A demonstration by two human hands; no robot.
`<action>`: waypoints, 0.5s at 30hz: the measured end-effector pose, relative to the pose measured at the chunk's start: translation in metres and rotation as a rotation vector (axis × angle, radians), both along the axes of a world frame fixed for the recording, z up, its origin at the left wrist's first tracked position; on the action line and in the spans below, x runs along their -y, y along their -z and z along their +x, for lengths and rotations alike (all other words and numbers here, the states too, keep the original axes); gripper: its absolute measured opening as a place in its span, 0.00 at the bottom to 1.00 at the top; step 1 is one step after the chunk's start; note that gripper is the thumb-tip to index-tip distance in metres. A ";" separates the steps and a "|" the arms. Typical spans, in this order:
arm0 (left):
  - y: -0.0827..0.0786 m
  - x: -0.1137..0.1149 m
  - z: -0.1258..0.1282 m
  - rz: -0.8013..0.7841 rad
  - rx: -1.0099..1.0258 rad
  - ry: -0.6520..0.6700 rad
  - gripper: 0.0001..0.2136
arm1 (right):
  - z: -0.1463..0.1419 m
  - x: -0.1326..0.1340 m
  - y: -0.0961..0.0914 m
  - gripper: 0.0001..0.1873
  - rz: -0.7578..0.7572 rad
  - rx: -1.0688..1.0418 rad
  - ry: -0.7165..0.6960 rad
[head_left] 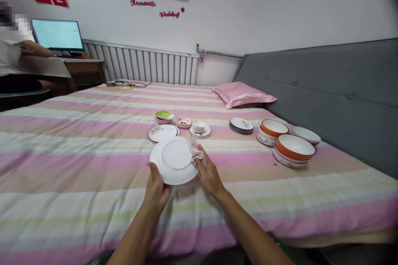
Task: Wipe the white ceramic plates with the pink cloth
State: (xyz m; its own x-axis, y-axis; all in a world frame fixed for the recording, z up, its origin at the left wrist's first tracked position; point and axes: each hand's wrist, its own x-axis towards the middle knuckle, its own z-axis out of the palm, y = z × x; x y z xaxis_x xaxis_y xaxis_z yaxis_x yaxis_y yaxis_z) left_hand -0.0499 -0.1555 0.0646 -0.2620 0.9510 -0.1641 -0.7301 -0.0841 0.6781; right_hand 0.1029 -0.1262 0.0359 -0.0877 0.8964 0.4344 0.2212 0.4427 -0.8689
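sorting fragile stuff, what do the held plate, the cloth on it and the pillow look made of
Plate: probably glazed ceramic, being smooth, white and softly shiny, though plastic is possible. Cloth: soft fabric, from its bunched folds; fibre unclear. Pillow: perhaps satin-like fabric, judging by its pink sheen.

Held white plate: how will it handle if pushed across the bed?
The white plate looks rigid: its outline shows no bend between the left hand and the right hand. Its smooth sheen suggests it could be slippery. Set upright, its raised foot ring may drag on the wrinkled bedspread.
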 end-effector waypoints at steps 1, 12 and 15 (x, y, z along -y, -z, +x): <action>-0.004 -0.001 -0.003 -0.002 0.015 -0.023 0.27 | -0.004 0.004 0.000 0.29 0.037 0.037 -0.010; -0.004 -0.002 -0.010 -0.015 0.019 0.049 0.32 | -0.024 0.029 0.012 0.28 0.532 0.703 -0.041; -0.002 0.003 -0.004 -0.050 0.006 0.187 0.37 | -0.027 0.034 0.008 0.29 0.563 0.701 -0.099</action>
